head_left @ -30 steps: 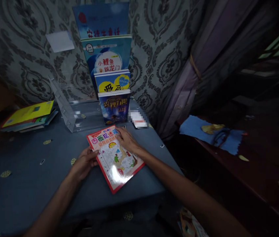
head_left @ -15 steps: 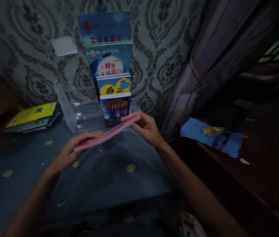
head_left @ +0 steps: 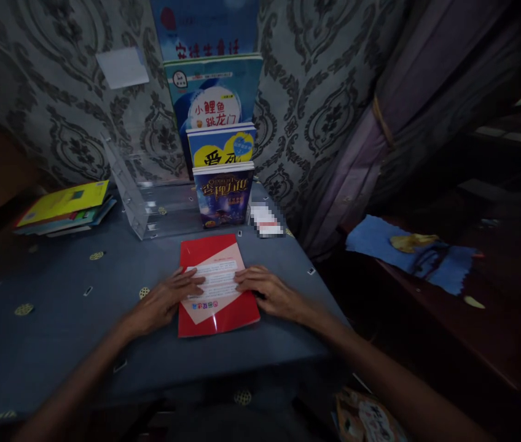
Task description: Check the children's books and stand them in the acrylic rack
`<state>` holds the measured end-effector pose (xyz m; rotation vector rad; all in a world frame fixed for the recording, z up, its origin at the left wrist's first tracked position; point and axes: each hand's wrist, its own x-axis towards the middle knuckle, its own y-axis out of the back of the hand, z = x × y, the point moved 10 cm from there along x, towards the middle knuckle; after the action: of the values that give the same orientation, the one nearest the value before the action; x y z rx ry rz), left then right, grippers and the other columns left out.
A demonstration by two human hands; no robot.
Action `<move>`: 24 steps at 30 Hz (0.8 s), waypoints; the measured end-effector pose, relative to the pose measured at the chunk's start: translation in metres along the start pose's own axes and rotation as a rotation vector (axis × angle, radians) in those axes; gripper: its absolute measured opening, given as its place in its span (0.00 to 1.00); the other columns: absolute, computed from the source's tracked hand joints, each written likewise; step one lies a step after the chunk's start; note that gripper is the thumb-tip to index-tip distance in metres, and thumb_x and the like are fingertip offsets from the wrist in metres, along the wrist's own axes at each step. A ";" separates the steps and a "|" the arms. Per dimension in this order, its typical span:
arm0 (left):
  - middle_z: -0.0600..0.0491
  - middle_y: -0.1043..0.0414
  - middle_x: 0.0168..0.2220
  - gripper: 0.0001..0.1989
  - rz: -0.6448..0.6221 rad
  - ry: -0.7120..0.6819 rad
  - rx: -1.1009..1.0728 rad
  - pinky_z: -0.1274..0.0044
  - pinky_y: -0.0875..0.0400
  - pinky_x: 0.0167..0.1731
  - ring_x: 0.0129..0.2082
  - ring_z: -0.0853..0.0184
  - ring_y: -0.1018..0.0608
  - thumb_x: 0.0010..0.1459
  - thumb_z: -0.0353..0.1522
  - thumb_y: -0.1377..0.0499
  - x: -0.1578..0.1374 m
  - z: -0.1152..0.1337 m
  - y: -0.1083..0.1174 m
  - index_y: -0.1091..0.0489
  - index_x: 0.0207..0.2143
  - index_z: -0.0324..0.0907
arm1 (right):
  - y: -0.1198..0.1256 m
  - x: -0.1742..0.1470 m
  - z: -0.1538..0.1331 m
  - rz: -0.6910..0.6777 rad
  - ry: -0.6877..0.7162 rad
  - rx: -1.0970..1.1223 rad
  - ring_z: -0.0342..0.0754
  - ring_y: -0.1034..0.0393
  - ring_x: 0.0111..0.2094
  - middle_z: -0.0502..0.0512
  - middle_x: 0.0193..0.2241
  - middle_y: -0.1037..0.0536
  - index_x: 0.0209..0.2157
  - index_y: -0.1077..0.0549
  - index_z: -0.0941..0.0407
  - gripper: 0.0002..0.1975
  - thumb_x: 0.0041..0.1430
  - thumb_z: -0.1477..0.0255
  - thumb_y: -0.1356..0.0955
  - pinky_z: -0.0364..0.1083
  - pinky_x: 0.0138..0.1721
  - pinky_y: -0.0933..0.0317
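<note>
A red book [head_left: 233, 316] lies flat on the table, its cover marked with a pale slanted panel and print that is upside down from here. My left hand [head_left: 168, 298] rests on the book's left side, fingers stretched over the panel. On the right side, my right hand [head_left: 272, 291] lies with its fingers over the cover and its thumb by the edge. Just behind stands a clear tiered rack [head_left: 126, 196]. Its right column holds a dark blue book [head_left: 223, 199], a yellow and blue book [head_left: 205, 147], a teal book [head_left: 182, 98] and a tall blue book [head_left: 209, 27].
A stack of books with a yellow one on top [head_left: 64, 205] lies at the left. The patterned blue tablecloth [head_left: 71, 344] reaches the table's front edge. Right of it are a tied curtain [head_left: 348, 178] and a dark red surface bearing a blue cloth [head_left: 371, 242].
Half a second ago both hands held the book tilted in the air, edge toward me. Now it lies flat on the table with my hands resting on it. The view has shifted slightly.
</note>
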<state>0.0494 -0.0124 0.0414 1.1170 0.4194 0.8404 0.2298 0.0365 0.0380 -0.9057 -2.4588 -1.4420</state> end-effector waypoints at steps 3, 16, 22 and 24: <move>0.51 0.40 0.70 0.25 -0.073 0.017 0.015 0.55 0.43 0.69 0.72 0.60 0.42 0.68 0.24 0.50 -0.006 -0.001 -0.002 0.38 0.65 0.49 | -0.004 -0.004 0.004 -0.135 -0.056 -0.027 0.51 0.31 0.62 0.59 0.55 0.21 0.53 0.24 0.52 0.24 0.59 0.84 0.35 0.62 0.67 0.46; 0.39 0.30 0.61 0.19 0.299 0.305 0.316 0.59 0.30 0.61 0.61 0.53 0.27 0.69 0.32 0.51 0.020 -0.063 0.010 0.33 0.59 0.37 | -0.047 0.122 0.006 -0.136 -0.189 0.003 0.54 0.42 0.68 0.66 0.66 0.34 0.68 0.39 0.61 0.32 0.62 0.85 0.41 0.57 0.68 0.45; 0.39 0.28 0.59 0.18 0.352 0.253 0.343 0.56 0.29 0.59 0.60 0.54 0.26 0.71 0.33 0.54 0.017 -0.056 0.007 0.32 0.56 0.39 | -0.084 0.161 0.029 -0.193 -0.229 -0.018 0.56 0.41 0.68 0.66 0.66 0.33 0.65 0.35 0.60 0.29 0.64 0.84 0.40 0.59 0.67 0.44; 0.38 0.31 0.61 0.20 0.348 0.270 0.344 0.55 0.32 0.61 0.62 0.53 0.28 0.71 0.33 0.54 0.015 -0.059 0.006 0.33 0.59 0.38 | -0.078 0.155 0.034 -0.145 -0.228 -0.043 0.56 0.39 0.67 0.65 0.64 0.30 0.64 0.34 0.58 0.29 0.63 0.85 0.40 0.60 0.67 0.43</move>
<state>0.0171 0.0364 0.0244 1.4243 0.6205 1.2670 0.0660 0.1026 0.0267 -0.9675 -2.7185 -1.5191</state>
